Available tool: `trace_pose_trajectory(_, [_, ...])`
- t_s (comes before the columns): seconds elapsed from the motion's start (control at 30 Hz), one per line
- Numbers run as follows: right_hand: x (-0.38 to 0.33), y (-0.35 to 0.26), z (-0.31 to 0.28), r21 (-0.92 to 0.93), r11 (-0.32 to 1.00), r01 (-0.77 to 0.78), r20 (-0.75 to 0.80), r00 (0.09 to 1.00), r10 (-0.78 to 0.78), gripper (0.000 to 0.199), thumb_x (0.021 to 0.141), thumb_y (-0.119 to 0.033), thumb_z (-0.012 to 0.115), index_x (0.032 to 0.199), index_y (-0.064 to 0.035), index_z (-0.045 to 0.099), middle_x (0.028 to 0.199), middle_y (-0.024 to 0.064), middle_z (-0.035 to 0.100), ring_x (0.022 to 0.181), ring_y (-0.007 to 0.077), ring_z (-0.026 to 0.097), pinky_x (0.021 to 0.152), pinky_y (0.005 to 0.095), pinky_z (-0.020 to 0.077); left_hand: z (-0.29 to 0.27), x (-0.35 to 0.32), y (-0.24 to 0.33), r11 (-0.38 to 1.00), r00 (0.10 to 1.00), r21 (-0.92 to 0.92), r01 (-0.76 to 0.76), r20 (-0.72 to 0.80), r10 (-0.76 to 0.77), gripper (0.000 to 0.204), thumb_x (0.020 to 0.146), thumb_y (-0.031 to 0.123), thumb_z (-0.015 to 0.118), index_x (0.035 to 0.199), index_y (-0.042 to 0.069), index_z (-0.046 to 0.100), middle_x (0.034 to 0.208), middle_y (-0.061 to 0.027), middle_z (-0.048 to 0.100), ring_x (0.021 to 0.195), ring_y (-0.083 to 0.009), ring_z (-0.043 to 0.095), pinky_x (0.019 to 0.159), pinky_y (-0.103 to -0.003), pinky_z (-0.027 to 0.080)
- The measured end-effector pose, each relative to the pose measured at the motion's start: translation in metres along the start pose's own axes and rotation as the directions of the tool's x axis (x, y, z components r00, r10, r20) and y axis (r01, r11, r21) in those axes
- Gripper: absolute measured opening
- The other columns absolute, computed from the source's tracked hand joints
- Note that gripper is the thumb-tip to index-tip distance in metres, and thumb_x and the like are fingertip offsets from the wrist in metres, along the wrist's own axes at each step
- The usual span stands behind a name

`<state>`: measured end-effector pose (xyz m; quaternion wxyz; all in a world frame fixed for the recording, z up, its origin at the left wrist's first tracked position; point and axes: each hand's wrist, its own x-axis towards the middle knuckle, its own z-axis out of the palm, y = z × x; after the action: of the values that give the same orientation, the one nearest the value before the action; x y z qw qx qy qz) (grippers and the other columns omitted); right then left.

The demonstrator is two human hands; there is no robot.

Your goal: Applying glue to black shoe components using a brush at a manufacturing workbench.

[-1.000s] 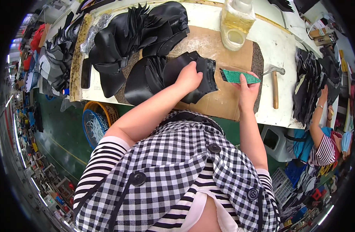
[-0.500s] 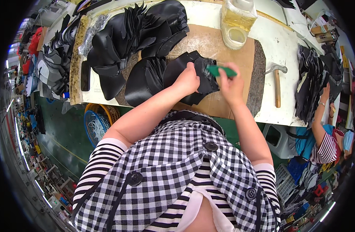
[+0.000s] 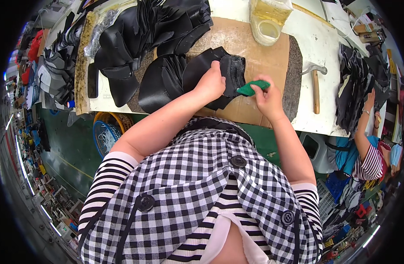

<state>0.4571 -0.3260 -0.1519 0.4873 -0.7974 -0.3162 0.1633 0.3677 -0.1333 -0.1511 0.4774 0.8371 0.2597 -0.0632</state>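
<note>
My left hand point(image 3: 212, 82) is closed on a black leather piece point(image 3: 195, 72) on the cardboard, thumb on top and the other fingers largely hidden. At the piece's right side lies a dark strip-like edge point(image 3: 233, 72) with a dull, streaky surface. My right hand point(image 3: 269, 101) pinches a flat green spreader point(image 3: 253, 88), its tip beside the lower right corner of that edge. More black leather pieces point(image 3: 160, 83) fan out in overlapping layers to the left of my left hand.
A yellowish pot point(image 3: 268, 31) stands at the back, and a hammer point(image 3: 316, 88) lies on the right. Larger leather stacks point(image 3: 122, 39) fill the back left, near a dark phone point(image 3: 92, 81). Baskets point(image 3: 106, 134) sit below the table edge. Another person's arm point(image 3: 362, 127) reaches in at far right.
My right hand has drawn the green spreader down along the piece's right edge, toward me. My left hand stays on the leather. The whole view has shifted slightly.
</note>
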Motion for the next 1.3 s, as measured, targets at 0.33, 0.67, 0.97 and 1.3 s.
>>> trace_pose_trajectory(0.33, [-0.002,0.004,0.015,0.226,0.973,-0.033,-0.246,0.965,0.09,0.025,0.085,-0.009,0.064,0.107,-0.0058,0.051,0.079,0.0032,0.058,0.069,0.0099,0.055,0.062,0.0255,0.0475,0.002,-0.006,0.001,0.999,0.999,0.052,-0.009,-0.04,0.012,0.033,0.083,0.005,0.057,0.105,-0.008,0.035,0.081,-0.0301,0.058,0.077,-0.0432,0.06,0.067,-0.046,0.049])
trace_pose_trajectory(0.67, [0.059,0.001,0.045,0.005,0.999,0.033,-0.451,0.892,-0.028,0.023,0.085,-0.012,0.062,0.103,-0.0028,0.052,0.092,0.0151,0.063,0.078,0.033,0.062,0.069,0.036,0.0496,0.003,-0.004,-0.001,0.999,0.999,0.034,-0.01,-0.047,0.011,0.036,0.083,0.005,0.057,0.108,-0.009,0.035,0.08,-0.0298,0.058,0.077,-0.043,0.061,0.068,-0.046,0.049])
trace_pose_trajectory(0.97, [-0.015,0.001,0.024,-0.023,0.99,0.141,-0.295,0.945,-0.142,0.02,0.087,-0.009,0.061,0.103,-0.0022,0.051,0.09,0.0135,0.059,0.083,0.0251,0.061,0.071,0.0321,0.049,0.004,-0.005,-0.002,0.999,0.999,-0.004,0.043,-0.004,-0.043,0.033,0.084,0.005,0.056,0.106,-0.009,0.035,0.083,-0.031,0.059,0.08,-0.0436,0.06,0.071,-0.046,0.049])
trace_pose_trajectory(1.3, [-0.021,0.004,0.015,-0.152,0.966,0.211,-0.283,0.927,-0.247,0.019,0.086,-0.007,0.063,0.1,-0.0027,0.051,0.091,0.011,0.057,0.083,0.0219,0.059,0.071,0.0338,0.0488,-0.003,-0.028,0.008,0.994,0.999,-0.11,0.021,-0.023,-0.023,0.049,0.086,0.007,0.055,0.128,-0.006,0.033,0.104,-0.0294,0.058,0.092,-0.0375,0.061,0.083,-0.041,0.048])
